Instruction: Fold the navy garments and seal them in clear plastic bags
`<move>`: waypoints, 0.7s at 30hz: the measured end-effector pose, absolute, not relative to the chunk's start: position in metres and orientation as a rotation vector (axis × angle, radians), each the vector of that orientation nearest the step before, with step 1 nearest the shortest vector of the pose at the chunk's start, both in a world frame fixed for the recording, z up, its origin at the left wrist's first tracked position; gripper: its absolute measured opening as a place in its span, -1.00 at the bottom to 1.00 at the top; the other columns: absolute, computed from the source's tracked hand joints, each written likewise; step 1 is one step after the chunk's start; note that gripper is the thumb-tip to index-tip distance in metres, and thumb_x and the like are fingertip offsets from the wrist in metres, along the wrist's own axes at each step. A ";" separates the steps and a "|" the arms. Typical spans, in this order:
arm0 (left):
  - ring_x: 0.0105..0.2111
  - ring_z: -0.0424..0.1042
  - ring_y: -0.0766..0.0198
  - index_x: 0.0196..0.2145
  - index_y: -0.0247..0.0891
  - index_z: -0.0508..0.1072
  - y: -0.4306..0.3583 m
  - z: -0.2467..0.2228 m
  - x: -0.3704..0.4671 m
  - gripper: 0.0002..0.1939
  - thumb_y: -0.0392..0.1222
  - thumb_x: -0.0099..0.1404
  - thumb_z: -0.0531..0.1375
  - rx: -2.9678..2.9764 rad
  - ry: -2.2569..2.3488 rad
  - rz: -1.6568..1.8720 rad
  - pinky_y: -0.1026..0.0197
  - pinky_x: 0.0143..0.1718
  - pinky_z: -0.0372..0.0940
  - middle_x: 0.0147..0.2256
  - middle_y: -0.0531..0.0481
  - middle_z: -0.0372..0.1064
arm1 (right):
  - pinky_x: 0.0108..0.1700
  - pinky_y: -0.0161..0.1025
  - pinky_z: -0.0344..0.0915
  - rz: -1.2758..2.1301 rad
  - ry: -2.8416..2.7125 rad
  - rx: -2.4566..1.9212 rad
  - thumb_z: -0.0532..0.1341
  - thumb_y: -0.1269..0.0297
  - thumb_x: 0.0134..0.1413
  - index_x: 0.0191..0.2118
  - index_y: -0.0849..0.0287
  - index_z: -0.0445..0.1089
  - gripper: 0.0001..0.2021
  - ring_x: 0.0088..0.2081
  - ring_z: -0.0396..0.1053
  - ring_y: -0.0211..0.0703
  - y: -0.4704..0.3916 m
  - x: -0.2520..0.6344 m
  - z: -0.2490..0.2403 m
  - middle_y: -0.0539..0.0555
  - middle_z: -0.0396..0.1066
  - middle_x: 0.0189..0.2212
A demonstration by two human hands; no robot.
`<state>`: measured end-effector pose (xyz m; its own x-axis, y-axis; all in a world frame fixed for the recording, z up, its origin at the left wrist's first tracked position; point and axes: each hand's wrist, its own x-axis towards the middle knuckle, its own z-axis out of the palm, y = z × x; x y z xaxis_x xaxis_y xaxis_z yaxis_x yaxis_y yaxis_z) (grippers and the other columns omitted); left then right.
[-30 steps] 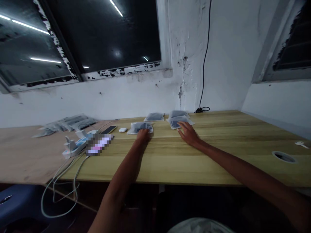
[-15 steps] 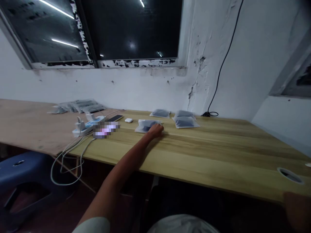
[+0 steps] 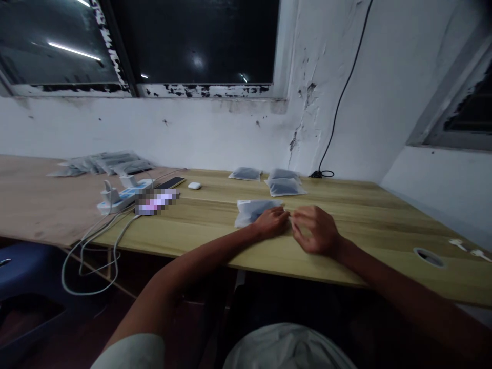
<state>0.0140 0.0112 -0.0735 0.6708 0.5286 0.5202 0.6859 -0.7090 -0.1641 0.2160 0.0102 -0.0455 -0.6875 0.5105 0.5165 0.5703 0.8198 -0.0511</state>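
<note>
A frosted plastic bag (image 3: pixel 246 211) with a dark item inside lies flat on the wooden table (image 3: pixel 215 233) in front of me. My left hand (image 3: pixel 271 222) rests over its right part, fingers closed on that side of the bag. Close by on the right, my right hand (image 3: pixel 315 229) is curled, thumb and fingertips pinched together at the bag's right end. Whatever sits between those fingertips is too small to make out. Farther back lie similar filled bags, one alone (image 3: pixel 246 173) and two overlapping (image 3: pixel 286 186).
A pile of grey packets (image 3: pixel 107 163) lies back left. Nearer are a power strip (image 3: pixel 125 197) with plugs and looping white cables, a lit phone (image 3: pixel 157 202), a dark phone (image 3: pixel 171 183) and a white earbud case (image 3: pixel 194 185). White earbuds (image 3: pixel 458 245) lie right, near a round table hole (image 3: pixel 430 257).
My left hand has drawn the bag nearer and to the right. My right hand has come in from the table's right edge to the bag's right end. The view has shifted right.
</note>
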 end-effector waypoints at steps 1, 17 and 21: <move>-0.28 0.41 0.18 -0.23 -0.33 0.36 0.011 -0.074 0.014 -0.87 -0.25 0.38 0.04 -2.502 -0.953 -0.642 0.17 -0.23 0.33 -0.33 -0.14 0.40 | 0.08 0.11 0.29 -0.179 -2.457 -0.734 0.18 0.31 0.17 0.02 0.12 0.38 -0.70 0.05 0.30 0.09 0.013 0.215 -0.044 0.22 0.38 -0.02; -0.19 0.43 0.17 -0.15 -0.30 0.32 0.059 -0.076 0.051 -0.83 -0.33 0.32 0.00 -2.495 -0.813 -0.851 0.15 -0.16 0.35 -0.25 -0.17 0.43 | -0.29 -0.30 0.24 -0.078 -2.252 -0.971 0.11 0.58 -0.12 -0.17 0.19 0.45 -0.64 -0.31 0.46 -0.09 0.081 0.220 -0.077 0.10 0.55 -0.34; -0.20 0.41 0.15 -0.13 -0.30 0.31 0.061 -0.070 0.056 -0.79 -0.37 0.28 0.02 -2.525 -0.869 -0.837 0.14 -0.16 0.33 -0.27 -0.15 0.42 | -0.36 -0.32 0.19 -0.079 -2.158 -0.997 0.13 0.57 -0.09 -0.35 0.20 0.46 -0.78 -0.39 0.45 -0.11 0.085 0.221 -0.074 0.09 0.55 -0.43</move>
<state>0.0562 0.0611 -0.0698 0.6390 0.4434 0.6286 0.6448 -0.7544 -0.1233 0.2208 0.0848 -0.0739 -0.4202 0.6324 0.6508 0.6784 0.6952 -0.2375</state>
